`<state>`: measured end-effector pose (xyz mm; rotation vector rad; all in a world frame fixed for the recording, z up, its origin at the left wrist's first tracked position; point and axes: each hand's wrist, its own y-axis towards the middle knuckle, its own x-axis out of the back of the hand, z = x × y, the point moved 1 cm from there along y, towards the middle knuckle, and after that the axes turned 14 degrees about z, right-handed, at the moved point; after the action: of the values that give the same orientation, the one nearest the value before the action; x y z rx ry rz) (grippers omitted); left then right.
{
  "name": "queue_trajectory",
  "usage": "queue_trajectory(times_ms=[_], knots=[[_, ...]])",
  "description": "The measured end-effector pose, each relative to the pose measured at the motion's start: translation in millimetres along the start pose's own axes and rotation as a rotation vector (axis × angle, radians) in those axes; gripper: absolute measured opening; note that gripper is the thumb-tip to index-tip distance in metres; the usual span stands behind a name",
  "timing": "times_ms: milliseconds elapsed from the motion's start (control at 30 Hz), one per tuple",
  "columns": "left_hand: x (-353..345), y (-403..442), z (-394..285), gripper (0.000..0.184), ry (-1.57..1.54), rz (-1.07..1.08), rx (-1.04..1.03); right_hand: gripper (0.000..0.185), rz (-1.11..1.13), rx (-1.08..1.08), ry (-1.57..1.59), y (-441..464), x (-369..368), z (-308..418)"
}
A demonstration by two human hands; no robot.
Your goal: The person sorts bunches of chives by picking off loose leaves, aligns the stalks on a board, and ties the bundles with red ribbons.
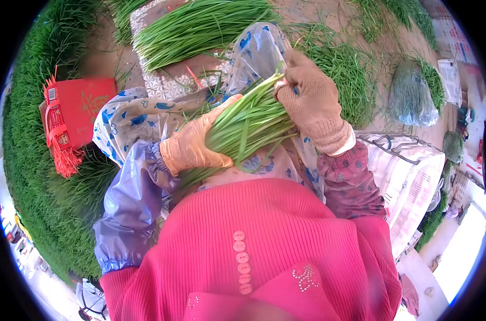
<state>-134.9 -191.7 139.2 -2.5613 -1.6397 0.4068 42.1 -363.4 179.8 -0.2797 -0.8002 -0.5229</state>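
Observation:
A bundle of garlic chives [249, 124] lies slantwise over my lap, pale stem ends toward the upper right. My left hand [196, 140], in an orange rubber glove, is wrapped round the leafy part from the left. At the stem ends, my right hand [311, 96], in a brown knit glove, is closed with its fingers curled in a pinch. Stem tips show beside its thumb, though the fingers partly hide what they grip. Under the bundle is a clear plastic apron [256, 51] with blue prints.
A large pile of chives [205, 29] rests on a patterned board [154, 85] ahead. On the left, a red box [96, 107] and red ties [58, 125] sit on massed greens [34, 176]. Loose chives [350, 80], a bagged bunch [411, 96] and a wire-handled white bag [408, 176] are rightward.

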Motion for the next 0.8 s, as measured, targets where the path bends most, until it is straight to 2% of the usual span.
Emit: queue_trajectory(times_ms=[67, 133, 267, 300, 367, 433, 533, 600, 667, 700, 733, 767, 800], knots=[[0, 0, 5, 0.111, -0.104, 0.008, -0.011, 0.019, -0.045, -0.043, -0.098, 1, 4, -5], [1, 0, 2, 0.111, -0.006, 0.002, -0.022, 0.013, -0.290, 0.056, -0.236, 2, 20, -27], [2, -2, 0, 0.111, 0.086, -0.025, 0.001, 0.012, -0.216, -0.609, -0.537, 1, 110, -83], [2, -1, 1, 0.111, 0.034, -0.016, 0.001, 0.012, -0.211, -0.600, -0.538, 2, 112, -77], [1, 2, 1, 0.111, -0.020, -0.013, 0.005, 0.022, -0.393, -0.161, -0.585, -5, 111, -53], [0, 5, 2, 0.113, -0.247, 0.009, 0.048, 0.032, -0.099, 0.171, -0.258, -2, 82, -7], [4, 4, 5, 0.114, -0.123, 0.031, 0.074, 0.032, 0.176, 0.618, -0.299, -1, 18, 34], [4, 3, 7, 0.115, -0.061, 0.006, 0.128, 0.033, 0.228, 0.699, -0.300, -1, 0, 37], [4, -3, -2, 0.116, 0.183, -0.056, 0.181, 0.026, 0.384, 0.769, -0.067, 2, -3, 32], [4, -4, -7, 0.116, 0.177, -0.073, 0.182, 0.026, 0.395, 0.783, -0.063, 3, 0, 30], [2, -4, -9, 0.114, 0.235, -0.079, 0.243, 0.022, 0.466, 0.756, 0.241, 1, 7, 28], [2, -5, -8, 0.112, 0.294, -0.080, 0.302, 0.021, 0.506, 0.734, 0.387, -4, 13, 26], [2, -4, -4, 0.110, 0.236, -0.063, 0.258, 0.019, 0.542, 0.711, 0.535, -9, 20, 23]])
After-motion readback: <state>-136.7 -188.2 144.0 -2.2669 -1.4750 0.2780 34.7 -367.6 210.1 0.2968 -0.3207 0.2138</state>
